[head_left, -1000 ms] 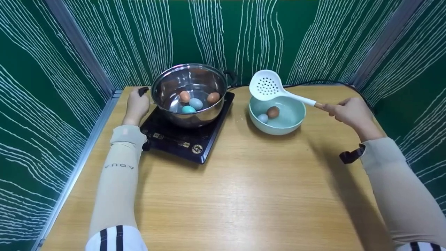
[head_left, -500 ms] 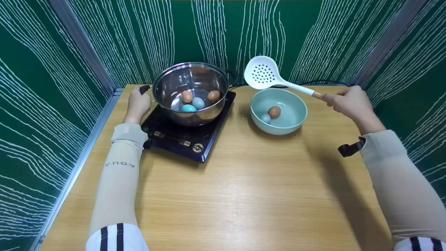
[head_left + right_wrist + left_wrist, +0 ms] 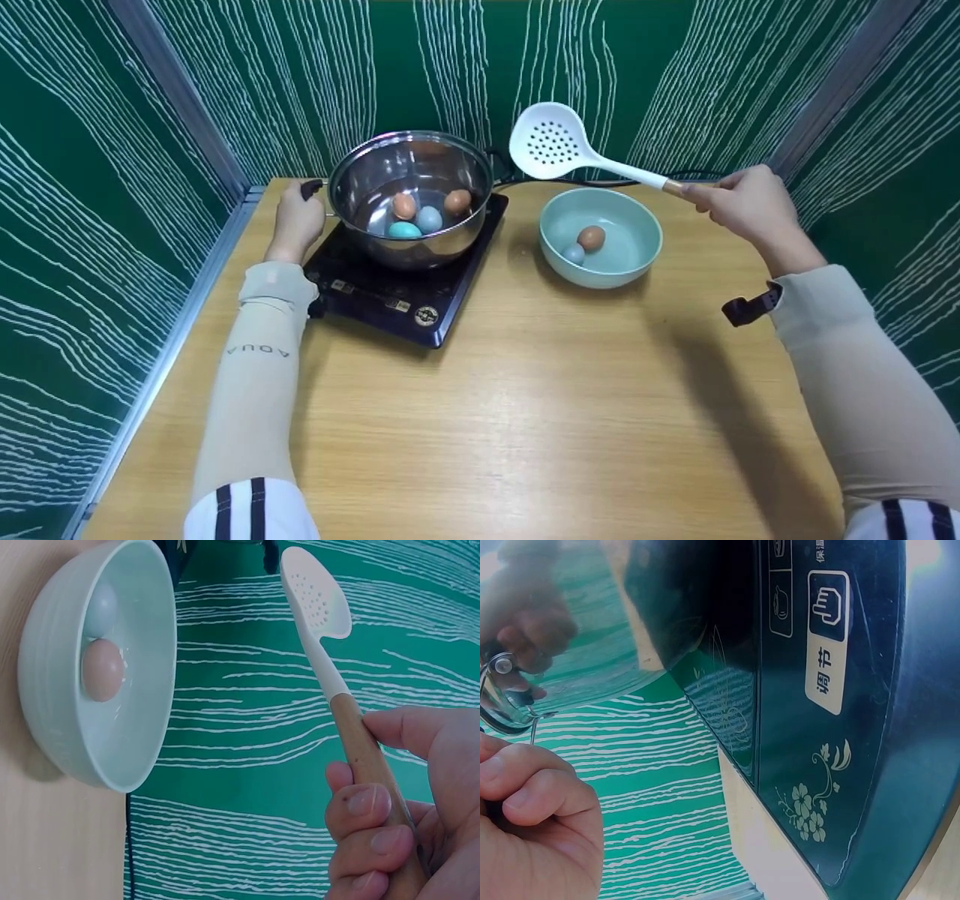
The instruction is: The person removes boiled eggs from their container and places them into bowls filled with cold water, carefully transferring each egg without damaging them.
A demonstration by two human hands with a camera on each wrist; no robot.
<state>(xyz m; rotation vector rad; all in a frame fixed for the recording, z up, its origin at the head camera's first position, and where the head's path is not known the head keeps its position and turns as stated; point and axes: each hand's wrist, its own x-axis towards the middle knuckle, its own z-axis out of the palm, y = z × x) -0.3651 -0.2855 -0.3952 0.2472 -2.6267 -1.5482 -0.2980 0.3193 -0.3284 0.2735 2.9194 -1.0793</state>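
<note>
My right hand (image 3: 746, 206) grips the wooden handle of a white slotted spoon (image 3: 551, 141), raised behind and above the green bowl (image 3: 637, 259). Its perforated head carries nothing. Inside the bowl lie a brown egg (image 3: 591, 238) and a pale blue egg (image 3: 574, 254). At the left, my left hand (image 3: 295, 221) holds the black side handle of a steel pot (image 3: 420, 253). Two brown eggs, a pale blue egg (image 3: 429, 219) and a turquoise egg (image 3: 405, 230) sit in the pot. In the left wrist view, curled fingers (image 3: 544, 799) show beside the pot's handle mount.
The pot stands on a black induction cooker (image 3: 382, 304) with printed labels. A black cable (image 3: 585, 182) runs along the back of the wooden table (image 3: 525, 420). Green walls with white streaks enclose the back and sides.
The slotted spoon has risen and moved back and left, away from over the bowl, as my right hand lifted. My left hand stays on the pot handle.
</note>
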